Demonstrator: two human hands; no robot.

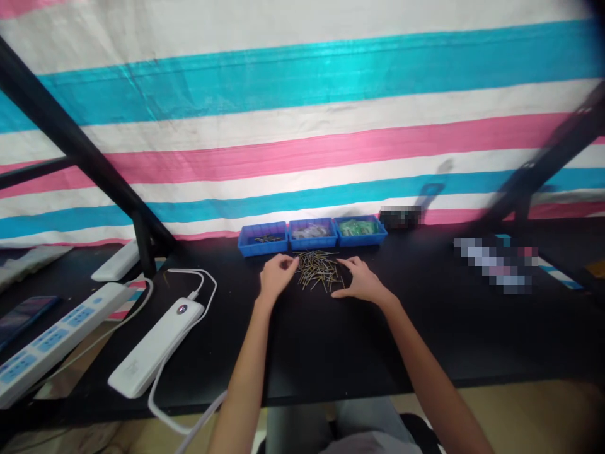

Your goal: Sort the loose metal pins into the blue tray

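On the black table, a pile of thin nails is lying in front of three blue trays, which are standing in a row. The left hand is resting with curled fingers at the pile's left edge; I cannot tell whether it is pinching a nail. The right hand is holding thumb and fingers apart by the right edge. Leftward, a white power bank is lying.

Bare black tabletop gives passage on the near side of the fastener heap and to the right of the right hand; three blue bins bar the way just beyond the heap. Leftward, a white power bank and its looping cable obstruct; a slanted black post rises behind.
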